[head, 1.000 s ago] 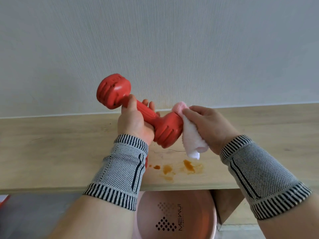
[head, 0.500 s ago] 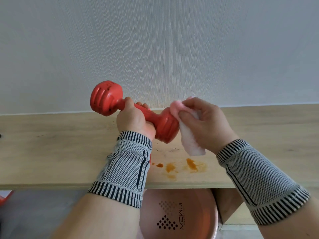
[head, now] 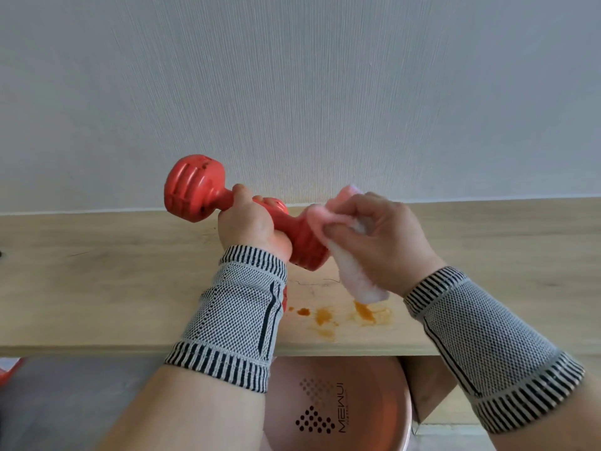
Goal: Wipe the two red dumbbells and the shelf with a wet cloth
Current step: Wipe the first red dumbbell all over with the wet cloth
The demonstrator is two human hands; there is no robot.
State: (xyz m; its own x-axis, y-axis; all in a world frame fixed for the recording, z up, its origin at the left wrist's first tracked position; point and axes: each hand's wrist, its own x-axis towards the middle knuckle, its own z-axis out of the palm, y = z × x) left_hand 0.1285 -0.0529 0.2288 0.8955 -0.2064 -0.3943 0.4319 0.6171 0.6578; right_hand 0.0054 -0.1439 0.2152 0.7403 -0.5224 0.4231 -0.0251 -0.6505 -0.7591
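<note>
Now — cloth [head: 353, 278] on dumbbell [head: 195, 190] end, prob. touching

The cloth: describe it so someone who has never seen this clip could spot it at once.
Find the long pale wooden shelf running along the white wall, then the red dumbbell held above its middle by the left hand. The cloth is the small pale pink fuzzy rag bunched in the right hand, pressed against the dumbbell's near end, its tail hanging above orange stains.

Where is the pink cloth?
In the right hand, pressed on the near end of the red dumbbell is the cloth, above the shelf.
</note>
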